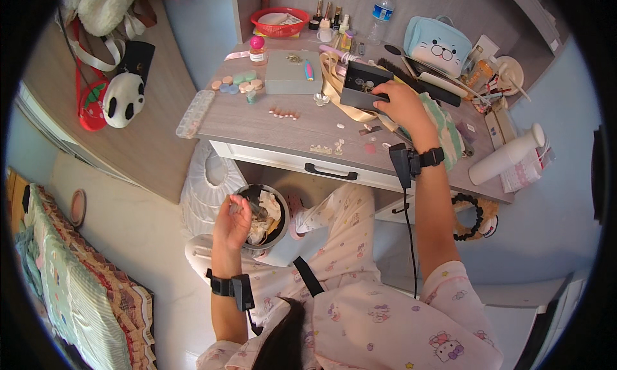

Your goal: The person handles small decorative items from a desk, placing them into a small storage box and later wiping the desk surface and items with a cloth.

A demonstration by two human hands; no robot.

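My right hand (397, 102) is at the right side of a small dark grey open box (356, 98) on the desk, its fingers at the rim; small metal or clear items (367, 86) lie inside. Whether the fingers grip the box or an item in it, I cannot tell. My left hand (233, 221) is palm up with curled fingers beside a waste bin (284, 220) holding crumpled tissues (269, 206). Something clear seems to lie among its fingers, but it is too small to name. Left of the box stand a flower-shaped clip (321, 99) and a closed grey box (292, 83).
The desk (241, 124) holds small round pots (246, 86), a clear compartment case (195, 114), false nails (284, 112), a beige ribbon (332, 88), a plastic bottle (382, 18), a blue pouch (436, 45) and a white tumbler (503, 155). A drawer handle (330, 172) juts out in front.
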